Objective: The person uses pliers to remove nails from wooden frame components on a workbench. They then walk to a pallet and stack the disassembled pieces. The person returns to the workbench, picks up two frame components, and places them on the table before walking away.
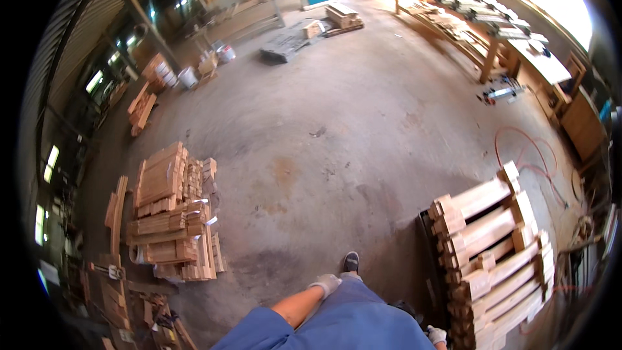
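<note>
My left hand (326, 283), in a pale work glove, hangs in front of my blue-clad leg. Nothing shows in it, and its fingers look loosely apart. At the lower edge is my right hand (437, 335), also gloved and partly cut off; its fingers are too small and hidden to read. Nearest to it stands a stack of pale timber pieces (499, 227) with notched or blocked ends, laid in rows. A gap seems to lie between that hand and the stack. One dark shoe (351, 262) is on the concrete floor ahead of me.
To the left stand bundled wooden parts (162, 181) and long boards (117, 214). Farther off lie a dark grey pallet (283, 44) and stacked lumber (343, 15). A long workbench (447, 0) lines the right side. A red hose (525, 131) loops over the floor. White buckets (188, 78) stand far left.
</note>
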`<action>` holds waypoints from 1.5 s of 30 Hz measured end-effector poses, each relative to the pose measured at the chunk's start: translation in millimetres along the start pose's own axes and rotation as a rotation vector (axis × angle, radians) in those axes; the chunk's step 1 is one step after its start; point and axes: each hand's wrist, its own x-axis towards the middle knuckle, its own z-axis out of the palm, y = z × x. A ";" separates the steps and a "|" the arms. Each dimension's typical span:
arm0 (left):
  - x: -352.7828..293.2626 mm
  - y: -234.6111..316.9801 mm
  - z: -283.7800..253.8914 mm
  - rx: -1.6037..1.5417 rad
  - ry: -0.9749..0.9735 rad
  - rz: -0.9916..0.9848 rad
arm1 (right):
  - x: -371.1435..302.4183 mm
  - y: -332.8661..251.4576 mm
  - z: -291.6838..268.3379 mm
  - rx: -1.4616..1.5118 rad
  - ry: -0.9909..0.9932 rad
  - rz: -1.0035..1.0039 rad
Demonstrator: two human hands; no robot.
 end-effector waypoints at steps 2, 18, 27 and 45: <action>15.2 -14.7 -25.1 -0.034 0.000 0.017 | 11.8 -58.7 -67.8 0.036 -0.146 0.049; 133.5 -159.1 -87.8 0.212 0.075 0.048 | 202.6 -219.9 -318.2 0.601 -0.153 0.259; 178.3 -120.3 -97.8 -0.158 -0.039 -0.316 | 380.5 -229.7 -414.5 0.698 -0.227 0.285; 335.4 77.5 -413.4 -0.076 0.349 -0.033 | 736.0 -450.9 -769.1 0.889 -0.172 -0.157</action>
